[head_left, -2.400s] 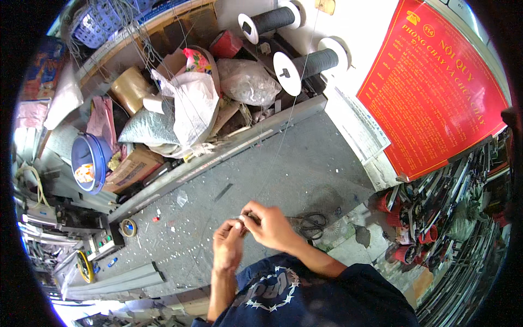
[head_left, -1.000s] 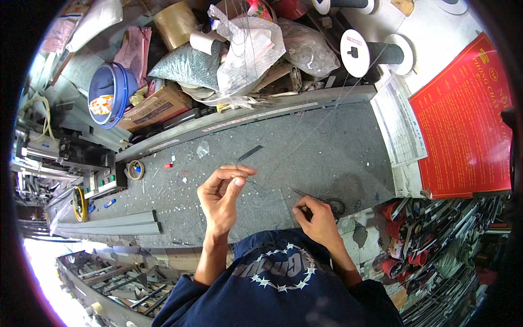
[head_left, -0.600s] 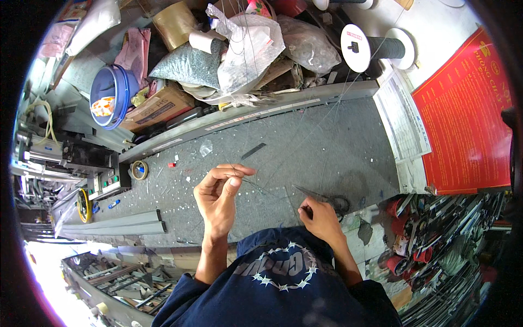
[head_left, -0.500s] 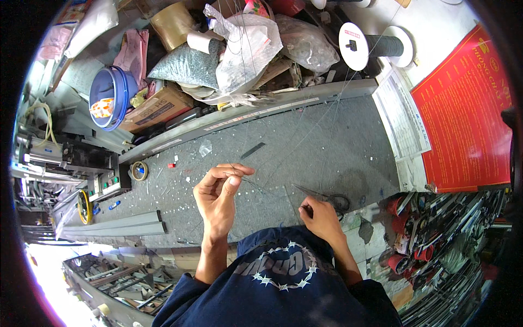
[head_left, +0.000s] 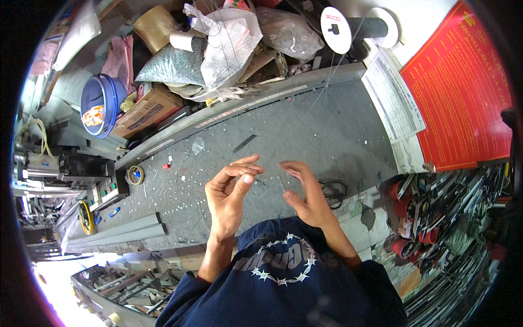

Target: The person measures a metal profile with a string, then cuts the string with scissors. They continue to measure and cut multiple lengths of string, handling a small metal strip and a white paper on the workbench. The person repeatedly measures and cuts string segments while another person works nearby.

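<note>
My left hand [head_left: 224,199] is raised over the grey worktop [head_left: 327,128], its thumb and index finger pinched on thin dark thread. Loose ends of the thread [head_left: 262,183] stick out to the right of the fingertips. Facing it, my right hand [head_left: 308,200] is open, thumb apart from the stretched, slightly blurred fingers, with nothing visible in it. Scissors [head_left: 333,195] with dark handles lie on the worktop just right of my right hand, which partly hides their blades. Several fine threads cross the scene from above.
A white-flanged spool of dark cord [head_left: 368,27] is at the back right. Plastic bags [head_left: 231,52], a cardboard box [head_left: 147,111] and a blue bucket [head_left: 99,103] sit behind the ledge. Grey profiles [head_left: 122,231], a tape roll [head_left: 135,175] and a dark strip [head_left: 245,143] lie on the worktop.
My right hand has lifted from beside the scissors, moved up and left toward my left hand, and opened. My left hand keeps its pinch, slightly further right. The view has shifted slightly.
</note>
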The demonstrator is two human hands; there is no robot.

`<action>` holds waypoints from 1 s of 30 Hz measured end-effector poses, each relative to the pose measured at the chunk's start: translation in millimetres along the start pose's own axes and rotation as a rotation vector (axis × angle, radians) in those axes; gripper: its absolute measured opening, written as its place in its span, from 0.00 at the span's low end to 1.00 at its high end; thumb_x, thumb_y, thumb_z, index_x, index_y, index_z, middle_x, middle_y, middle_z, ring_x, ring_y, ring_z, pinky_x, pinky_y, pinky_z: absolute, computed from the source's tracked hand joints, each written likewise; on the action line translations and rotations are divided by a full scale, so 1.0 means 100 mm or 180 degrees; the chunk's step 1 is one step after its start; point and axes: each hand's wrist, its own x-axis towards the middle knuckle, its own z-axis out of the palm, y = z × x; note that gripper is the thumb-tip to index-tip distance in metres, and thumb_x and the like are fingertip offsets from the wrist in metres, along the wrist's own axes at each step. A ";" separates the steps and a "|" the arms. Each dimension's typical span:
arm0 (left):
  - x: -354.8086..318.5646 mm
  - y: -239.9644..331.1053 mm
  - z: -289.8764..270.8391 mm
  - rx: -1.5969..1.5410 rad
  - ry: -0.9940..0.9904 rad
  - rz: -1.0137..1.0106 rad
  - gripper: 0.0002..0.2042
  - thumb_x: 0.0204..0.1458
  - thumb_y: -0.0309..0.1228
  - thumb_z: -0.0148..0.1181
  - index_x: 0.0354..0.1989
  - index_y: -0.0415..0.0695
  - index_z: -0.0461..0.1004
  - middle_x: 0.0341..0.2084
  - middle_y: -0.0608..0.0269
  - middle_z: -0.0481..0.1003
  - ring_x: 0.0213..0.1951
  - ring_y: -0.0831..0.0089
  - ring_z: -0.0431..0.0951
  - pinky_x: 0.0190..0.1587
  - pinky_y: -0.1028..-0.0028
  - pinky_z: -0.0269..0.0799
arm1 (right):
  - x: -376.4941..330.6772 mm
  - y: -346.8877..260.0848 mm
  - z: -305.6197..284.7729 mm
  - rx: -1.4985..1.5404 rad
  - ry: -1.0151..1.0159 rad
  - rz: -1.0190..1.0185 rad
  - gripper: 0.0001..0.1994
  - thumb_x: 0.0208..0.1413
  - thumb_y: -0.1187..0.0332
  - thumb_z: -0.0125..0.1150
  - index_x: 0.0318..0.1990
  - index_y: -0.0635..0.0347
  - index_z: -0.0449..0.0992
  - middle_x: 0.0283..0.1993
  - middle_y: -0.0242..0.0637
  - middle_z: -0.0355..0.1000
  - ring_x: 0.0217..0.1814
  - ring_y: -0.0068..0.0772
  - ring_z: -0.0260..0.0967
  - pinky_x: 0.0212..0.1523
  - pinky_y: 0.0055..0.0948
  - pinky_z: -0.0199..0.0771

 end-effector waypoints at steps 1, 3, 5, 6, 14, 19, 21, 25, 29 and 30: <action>-0.01 -0.01 0.03 0.0119 -0.0060 0.0007 0.03 0.61 0.24 0.64 0.36 0.37 0.79 0.38 0.52 0.83 0.59 0.53 0.77 0.63 0.55 0.68 | 0.08 -0.04 0.08 0.0544 0.0004 -0.0128 0.21 0.67 0.63 0.61 0.62 0.61 0.67 0.60 0.47 0.69 0.66 0.45 0.67 0.66 0.44 0.65; -0.03 -0.02 0.06 0.0425 -0.0228 0.0115 0.02 0.61 0.22 0.61 0.36 0.37 0.79 0.41 0.50 0.83 0.63 0.52 0.74 0.65 0.53 0.67 | 0.22 -0.09 0.24 0.1457 -0.0232 -0.0093 0.19 0.70 0.63 0.57 0.64 0.61 0.66 0.58 0.43 0.69 0.63 0.38 0.68 0.64 0.40 0.67; -0.05 -0.01 0.07 0.0580 -0.0113 0.0048 0.02 0.61 0.20 0.61 0.38 0.36 0.80 0.43 0.48 0.83 0.62 0.54 0.75 0.63 0.55 0.70 | 0.28 -0.15 0.34 0.1914 -0.0403 0.0166 0.14 0.75 0.62 0.48 0.58 0.61 0.70 0.45 0.34 0.71 0.46 0.26 0.70 0.49 0.30 0.72; -0.06 -0.01 0.06 0.0663 -0.0052 0.0012 0.02 0.61 0.19 0.61 0.39 0.36 0.80 0.45 0.47 0.82 0.62 0.55 0.76 0.62 0.57 0.71 | 0.29 -0.18 0.36 0.1978 -0.0489 0.0425 0.14 0.76 0.61 0.47 0.55 0.61 0.71 0.41 0.32 0.71 0.42 0.24 0.69 0.44 0.29 0.71; -0.06 -0.28 -0.34 -0.1650 0.0317 -0.0538 0.05 0.67 0.30 0.58 0.42 0.44 0.76 0.42 0.62 0.80 0.40 0.74 0.81 0.62 0.60 0.72 | 0.04 -0.33 0.22 0.0512 -0.0590 0.0565 0.14 0.72 0.62 0.53 0.36 0.61 0.76 0.23 0.32 0.66 0.23 0.21 0.60 0.28 0.28 0.61; -0.18 -0.39 -0.85 -0.1742 0.0422 -0.0476 0.05 0.68 0.31 0.56 0.47 0.47 0.76 0.43 0.67 0.80 0.42 0.76 0.82 0.65 0.57 0.70 | -0.29 -0.15 -0.22 -0.0583 -0.0197 0.0200 0.09 0.67 0.65 0.59 0.41 0.62 0.77 0.36 0.41 0.75 0.36 0.38 0.74 0.40 0.35 0.72; -0.21 -0.39 -1.07 -0.1638 0.0413 -0.0309 0.05 0.67 0.31 0.57 0.46 0.46 0.76 0.44 0.66 0.79 0.45 0.75 0.81 0.67 0.54 0.68 | -0.43 0.08 -0.51 -0.1535 0.0462 0.0113 0.10 0.63 0.65 0.64 0.45 0.61 0.77 0.42 0.43 0.74 0.45 0.46 0.73 0.47 0.39 0.72; -0.18 -0.24 -1.56 -0.1357 0.0802 0.0166 0.09 0.68 0.34 0.56 0.50 0.44 0.75 0.46 0.64 0.78 0.49 0.73 0.78 0.70 0.55 0.63 | -0.83 0.66 -0.94 -0.3314 0.0463 0.0861 0.13 0.57 0.65 0.67 0.47 0.56 0.76 0.49 0.40 0.70 0.56 0.50 0.66 0.57 0.49 0.63; -0.14 0.00 -2.04 -0.1399 0.1133 0.0666 0.12 0.70 0.34 0.53 0.52 0.40 0.76 0.49 0.62 0.79 0.51 0.72 0.78 0.70 0.55 0.63 | -1.37 1.08 -0.93 -0.3725 0.0309 0.0854 0.15 0.55 0.64 0.70 0.48 0.55 0.76 0.48 0.38 0.68 0.57 0.48 0.65 0.56 0.49 0.61; -0.13 0.07 -2.15 -0.1411 0.0882 0.0743 0.13 0.70 0.33 0.52 0.53 0.38 0.76 0.51 0.60 0.79 0.53 0.71 0.78 0.70 0.55 0.64 | -1.49 1.14 -0.93 -0.3746 0.0306 0.0913 0.16 0.54 0.64 0.70 0.48 0.56 0.77 0.48 0.38 0.68 0.56 0.47 0.66 0.56 0.48 0.61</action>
